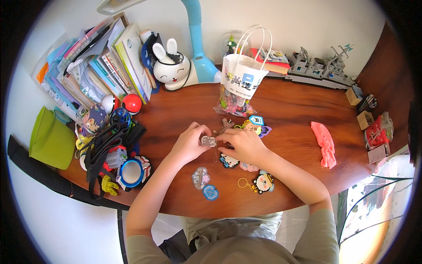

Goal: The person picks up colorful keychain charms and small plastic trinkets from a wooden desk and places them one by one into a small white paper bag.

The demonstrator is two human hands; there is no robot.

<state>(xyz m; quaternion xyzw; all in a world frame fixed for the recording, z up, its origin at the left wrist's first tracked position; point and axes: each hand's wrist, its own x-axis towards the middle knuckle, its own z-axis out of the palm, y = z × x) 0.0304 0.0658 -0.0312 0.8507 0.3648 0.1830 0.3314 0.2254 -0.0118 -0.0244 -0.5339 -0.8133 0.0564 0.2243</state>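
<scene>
My left hand (191, 143) grips a small grey and white fuse-bead charm (208, 141) between thumb and fingers. At the charm's right edge, my right hand (242, 145) has its fingertips on or close to a thin cord loop (215, 156) that hangs from it; whether they pinch it I cannot tell. Under and beyond the right hand lie more charms, among them a blue-edged tag (256, 120) and a black and white bead piece (228, 161). Nearer me are a flower-shaped bead piece (200, 178), a blue bead piece (210, 192) and a bear-like keychain (263, 182).
A bag with white handles (242, 79) holds colourful small items behind my hands. A rabbit-shaped lamp base (171, 71), books (127, 62) and a green bin (51, 142) stand left, beside black straps (102, 148) and toys. A coral cloth (323, 143) lies right; a brick-built model (316, 67) stands behind.
</scene>
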